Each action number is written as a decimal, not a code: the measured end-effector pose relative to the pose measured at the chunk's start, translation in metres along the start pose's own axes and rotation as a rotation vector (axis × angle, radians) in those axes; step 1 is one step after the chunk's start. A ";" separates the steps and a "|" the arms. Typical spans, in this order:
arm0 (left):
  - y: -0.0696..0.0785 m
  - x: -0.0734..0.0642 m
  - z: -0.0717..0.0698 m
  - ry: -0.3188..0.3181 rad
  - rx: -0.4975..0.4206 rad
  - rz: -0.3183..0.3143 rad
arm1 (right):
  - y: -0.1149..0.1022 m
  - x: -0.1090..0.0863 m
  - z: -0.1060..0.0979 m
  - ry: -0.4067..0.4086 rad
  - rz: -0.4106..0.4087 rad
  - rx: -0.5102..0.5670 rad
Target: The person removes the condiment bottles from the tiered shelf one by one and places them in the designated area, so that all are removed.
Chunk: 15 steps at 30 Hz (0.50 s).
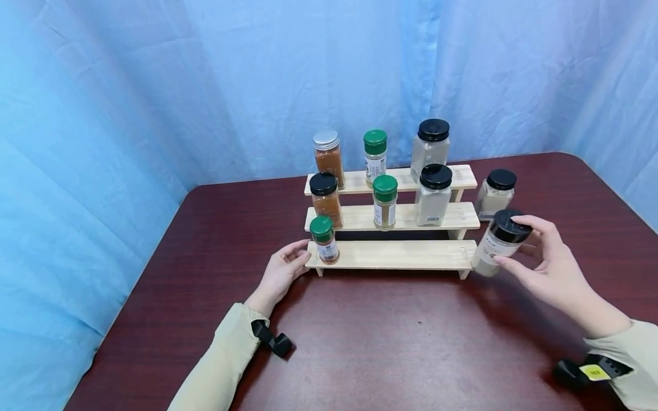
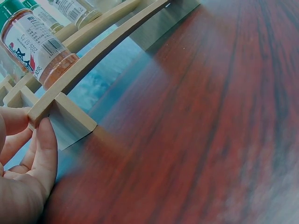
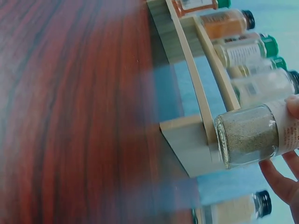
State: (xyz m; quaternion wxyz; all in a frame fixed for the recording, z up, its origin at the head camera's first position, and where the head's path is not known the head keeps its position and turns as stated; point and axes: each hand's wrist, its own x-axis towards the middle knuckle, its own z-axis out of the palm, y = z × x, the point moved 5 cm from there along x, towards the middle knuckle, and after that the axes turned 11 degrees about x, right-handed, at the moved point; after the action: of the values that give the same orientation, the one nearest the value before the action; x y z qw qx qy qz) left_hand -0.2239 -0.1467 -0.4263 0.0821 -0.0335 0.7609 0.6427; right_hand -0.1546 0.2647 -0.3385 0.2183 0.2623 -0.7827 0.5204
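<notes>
A three-tier wooden rack (image 1: 396,254) stands on the table with spice jars on its steps. My left hand (image 1: 281,270) pinches the left end of the lowest step, thumb and fingers on the board's edge (image 2: 39,109). Beside that hand, a small green-capped jar (image 1: 327,245) of reddish spice stands on the same step. My right hand (image 1: 552,268) grips a black-capped glass jar (image 1: 496,248) of greyish powder between thumb and fingers. This jar is tilted, its base near the lowest step's right end; whether they touch, I cannot tell. The right wrist view shows the powder (image 3: 250,137) through the glass.
Behind the held jar, another black-capped jar (image 1: 494,195) stands on the table, right of the rack. The middle and top steps carry several jars, including a silver-capped one (image 1: 328,157) and a large black-capped one (image 1: 430,148). Blue curtains (image 1: 308,74) hang behind the dark red table (image 1: 360,342).
</notes>
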 end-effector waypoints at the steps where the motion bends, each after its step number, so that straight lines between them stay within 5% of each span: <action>1: 0.000 0.000 0.000 0.000 -0.002 -0.001 | 0.001 -0.001 -0.003 0.015 0.017 0.009; 15: -0.001 0.000 0.000 0.003 -0.009 -0.004 | 0.033 -0.010 -0.032 0.105 0.195 -0.041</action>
State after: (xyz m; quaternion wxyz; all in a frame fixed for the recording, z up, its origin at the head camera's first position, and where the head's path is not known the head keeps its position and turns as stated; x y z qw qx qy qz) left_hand -0.2239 -0.1466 -0.4268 0.0823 -0.0364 0.7581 0.6459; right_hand -0.1659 0.3071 -0.3556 0.2124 0.1527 -0.8026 0.5361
